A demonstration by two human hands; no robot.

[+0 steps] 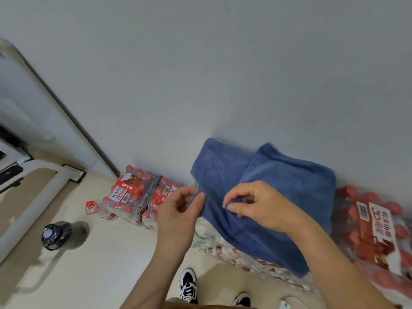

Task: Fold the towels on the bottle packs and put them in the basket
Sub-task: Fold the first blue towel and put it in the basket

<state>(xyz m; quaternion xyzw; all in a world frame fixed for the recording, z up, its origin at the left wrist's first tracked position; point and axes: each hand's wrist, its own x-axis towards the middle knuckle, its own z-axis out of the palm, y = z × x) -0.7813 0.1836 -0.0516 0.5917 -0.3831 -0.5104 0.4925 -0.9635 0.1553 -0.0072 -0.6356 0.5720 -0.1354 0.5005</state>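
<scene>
Against a plain grey-white wall (pixel 223 63), on a pale floor (pixel 107 270), shrink-wrapped bottle packs are stacked.

Room: a white tube frame (pixel 42 188) is seen at the left, with a dark door edge running up the wall behind it.

Count:
- One blue towel (pixel 278 192), spread over the top of the middle bottle packs (pixel 211 239). Its far edge touches the wall, its near corner hangs over the packs' front edge, and one flap is folded over at the far right.
- Two low packs (pixel 131 192) on the floor at the left and one pack with red caps (pixel 374 230) just right of the towel. The number under the towel cannot be told.
- One loose red-capped bottle (pixel 95 209) and one dark bottle (pixel 58 235), both on the floor.
- Two shoes (pixel 188 286).

Hands: the towel's left edge is pinched by the left hand (pixel 178 210) between thumb and curled fingers. A hem near the towel's middle is pinched by the right hand (pixel 256 204), fingers curled together on the cloth.
</scene>
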